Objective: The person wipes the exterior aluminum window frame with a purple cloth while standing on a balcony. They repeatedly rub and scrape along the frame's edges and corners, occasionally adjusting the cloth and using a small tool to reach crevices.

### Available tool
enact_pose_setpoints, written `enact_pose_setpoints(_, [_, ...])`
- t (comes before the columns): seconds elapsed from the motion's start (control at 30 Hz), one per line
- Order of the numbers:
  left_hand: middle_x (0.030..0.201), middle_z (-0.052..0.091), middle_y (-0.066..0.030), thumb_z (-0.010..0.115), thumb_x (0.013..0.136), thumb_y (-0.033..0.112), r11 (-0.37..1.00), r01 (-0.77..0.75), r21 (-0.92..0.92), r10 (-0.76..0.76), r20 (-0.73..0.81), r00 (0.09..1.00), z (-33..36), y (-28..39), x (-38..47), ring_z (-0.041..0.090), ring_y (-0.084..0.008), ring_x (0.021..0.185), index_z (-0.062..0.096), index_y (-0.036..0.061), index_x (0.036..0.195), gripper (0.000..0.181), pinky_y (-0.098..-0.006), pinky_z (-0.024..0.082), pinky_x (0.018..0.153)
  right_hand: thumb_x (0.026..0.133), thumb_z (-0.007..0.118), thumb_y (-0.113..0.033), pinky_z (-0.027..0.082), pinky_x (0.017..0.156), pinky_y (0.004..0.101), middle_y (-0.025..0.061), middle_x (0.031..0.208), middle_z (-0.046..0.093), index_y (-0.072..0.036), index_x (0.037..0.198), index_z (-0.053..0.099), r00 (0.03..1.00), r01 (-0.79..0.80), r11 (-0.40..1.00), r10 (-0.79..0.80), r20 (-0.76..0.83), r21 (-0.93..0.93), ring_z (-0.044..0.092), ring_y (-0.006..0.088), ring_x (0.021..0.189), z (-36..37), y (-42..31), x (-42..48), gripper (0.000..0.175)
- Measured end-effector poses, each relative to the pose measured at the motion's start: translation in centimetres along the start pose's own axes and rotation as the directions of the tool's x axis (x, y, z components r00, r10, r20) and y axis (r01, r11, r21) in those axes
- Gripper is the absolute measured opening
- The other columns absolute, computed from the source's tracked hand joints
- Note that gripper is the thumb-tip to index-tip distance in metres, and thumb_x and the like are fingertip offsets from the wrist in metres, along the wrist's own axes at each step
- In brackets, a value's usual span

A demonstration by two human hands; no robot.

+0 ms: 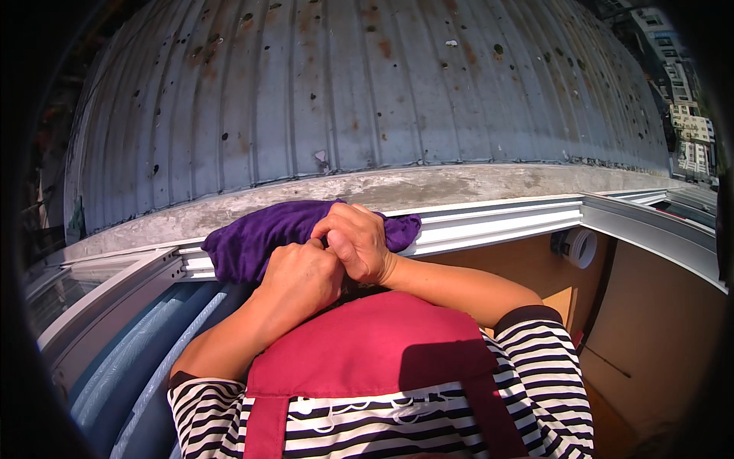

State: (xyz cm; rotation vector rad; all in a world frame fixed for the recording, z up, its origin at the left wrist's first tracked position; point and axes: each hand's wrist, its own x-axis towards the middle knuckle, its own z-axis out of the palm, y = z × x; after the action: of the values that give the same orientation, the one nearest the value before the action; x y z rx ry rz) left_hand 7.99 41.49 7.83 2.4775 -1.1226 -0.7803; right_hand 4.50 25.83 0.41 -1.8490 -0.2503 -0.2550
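Note:
A crumpled purple cloth is draped over the white metal window track, on both sides of my hands. My left hand is curled, its knuckles up, at the near edge of the cloth. Bent fingers and a raised thumb show on my right hand, which lies over the cloth and presses against the fingers of my left. The two hands meet in front of my chest. Their palms are hidden, so whether any fabric is gripped inside them does not show.
Beyond the concrete ledge lies a rusty corrugated metal roof. A window sash stands at left, with blue curtain below. At right are a window frame and a white pipe end. Buildings rise far right.

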Motion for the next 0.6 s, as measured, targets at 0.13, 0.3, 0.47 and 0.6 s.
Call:
enact_pose_setpoints(0.13, [0.077, 0.07, -0.0191, 0.07, 0.077, 0.01, 0.981, 0.188, -0.049, -0.19, -0.043, 0.981, -1.3, -1.9, -2.8, 0.067, -0.0412, 0.067, 0.072, 0.0021, 0.084, 0.011, -0.0491, 0.055, 0.059, 0.097, 0.049, -0.029, 0.042, 0.07, 0.04, 0.0083, 0.08, 0.055, -0.01, 0.081, 0.062, 1.0, 0.016, 1.0, -0.016, 0.001, 0.023, 0.058, 0.0293, 0.076, 4.6, -0.4, 1.0, 0.028])
enact_pose_setpoints(0.3, [0.086, 0.071, -0.0183, 0.068, 0.078, 0.008, 0.985, 0.165, -0.049, -0.166, -0.017, 0.986, -2.1, -2.7, -3.7, 0.068, -0.0423, 0.074, 0.071, 0.0022, 0.087, 0.011, -0.0478, 0.055, 0.063, 0.1, 0.046, -0.03, 0.041, 0.07, 0.0411, 0.0093, 0.079, 0.053, -0.009, 0.081, 0.059, 0.999, 0.044, 0.996, -0.044, -0.002, 0.078, 0.057, 0.0299, 0.075, 6.2, -0.5, 1.0, 0.031])
enact_pose_setpoints(0.47, [0.083, 0.071, -0.0155, 0.072, 0.076, 0.01, 0.989, 0.093, -0.113, -0.094, 0.001, 0.996, -1.8, -5.7, -4.1, 0.068, -0.0382, 0.075, 0.073, 0.0054, 0.086, 0.011, -0.0447, 0.054, 0.064, 0.098, 0.056, -0.023, 0.042, 0.069, 0.0398, 0.0075, 0.08, 0.054, -0.008, 0.081, 0.062, 0.99, 0.123, 0.989, -0.128, -0.053, -0.086, 0.056, 0.0275, 0.073, 7.0, -0.8, 1.1, 0.024])
enact_pose_setpoints(0.6, [0.081, 0.07, -0.0144, 0.073, 0.074, 0.011, 0.978, -0.041, -0.206, 0.011, -0.146, 0.989, 0.3, -6.4, -3.5, 0.068, -0.0378, 0.072, 0.074, 0.0067, 0.085, 0.012, -0.0447, 0.055, 0.062, 0.098, 0.056, -0.023, 0.042, 0.07, 0.0394, 0.0073, 0.081, 0.054, -0.009, 0.081, 0.062, 0.987, 0.151, 0.982, -0.156, -0.033, -0.11, 0.056, 0.0269, 0.074, 6.2, 0.5, 0.1, 0.023])
